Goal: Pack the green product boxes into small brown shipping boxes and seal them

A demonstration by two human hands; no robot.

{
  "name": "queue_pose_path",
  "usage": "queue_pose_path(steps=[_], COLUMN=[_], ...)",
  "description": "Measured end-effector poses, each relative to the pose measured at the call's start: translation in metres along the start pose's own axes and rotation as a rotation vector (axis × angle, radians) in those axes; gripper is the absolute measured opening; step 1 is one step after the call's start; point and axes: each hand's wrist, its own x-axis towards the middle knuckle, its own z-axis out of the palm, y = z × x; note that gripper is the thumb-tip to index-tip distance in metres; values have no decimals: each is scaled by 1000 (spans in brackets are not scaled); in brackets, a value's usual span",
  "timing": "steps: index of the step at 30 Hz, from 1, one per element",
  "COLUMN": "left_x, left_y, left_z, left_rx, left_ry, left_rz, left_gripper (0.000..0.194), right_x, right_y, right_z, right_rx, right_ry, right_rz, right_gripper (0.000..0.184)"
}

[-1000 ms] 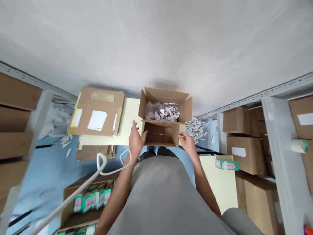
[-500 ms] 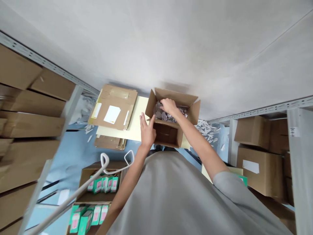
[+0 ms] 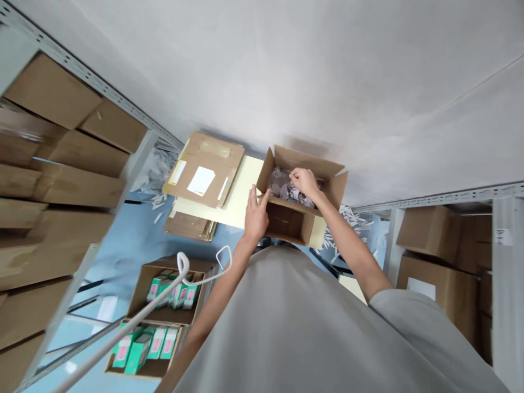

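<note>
An open cardboard box (image 3: 309, 159) stands on the pale yellow board against the wall, its flaps raised. Inside it lie many small greyish pieces (image 3: 282, 185), partly under what looks like clear plastic. My right hand (image 3: 305, 181) is over these contents, its fingers pinched together; whatever is between them is too small to make out. My left hand (image 3: 256, 217) is at the box's near left corner with fingers stretched out and apart, the thumb close to the rim. Directly below, on the near side, a second cardboard box (image 3: 286, 224) shows its dark inside.
Flattened cardboard (image 3: 223, 169) lies on the yellow board (image 3: 239, 204) to the left. Lower left, open cartons hold green-and-pink small boxes (image 3: 139, 352) beside a white bent metal rod (image 3: 135, 319). Shelves of cardboard boxes (image 3: 440, 289) flank both sides. White scraps (image 3: 347, 224) litter the blue floor.
The view has shifted, so the boxes sit further right in the picture. My right hand has stayed in the box, its fingers now pinched over the contents. The left hand remains at the corner.
</note>
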Motion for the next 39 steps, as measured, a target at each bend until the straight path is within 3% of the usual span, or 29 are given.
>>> queue_pose_path(steps=[4,7,10,12,15,17,20,23,26,33,36,39], left_x=[-3,-4,0,3,8,9,5,0,-3,-10,-15,-19], left_y=[12,39,68,79,79,71,60,54,50,31,20,9], left_z=[-9,-23,-37,-38,-28,-18,-11,-14,-19,-25,-22,-13], left_rx=[-39,-90,-195,-335,-605,-713,-704,-612,-571,-636,-624,-604], left_ry=[8,50,68,-8,-175,-237,-260,-270,-298,-105,-132,-184], left_rz=[20,98,163,183,147,86,25,13,33,33,54,18], left_gripper=[94,89,91,87,65,57,52,45,46,39,35,29], right_x=[-62,-116,-165,-191,-218,-227,-234,-237,-238,-239,-238,-236], right_y=[4,-7,-24,-34,-41,-39,-31,-23,-20,-3,0,-11], right_z=[-29,-45,-50,-46,-34,-27,-21,-19,-19,-23,-20,-11], right_rx=[492,760,928,1005,1086,1100,1027,900,816,730,738,759], right_ry=[267,462,573,588,587,591,585,600,634,774,807,727], right_rz=[4,5,72,136,200,216,228,241,246,315,368,330], right_gripper=[32,43,42,41,42,42,47,51,42,42,43,40])
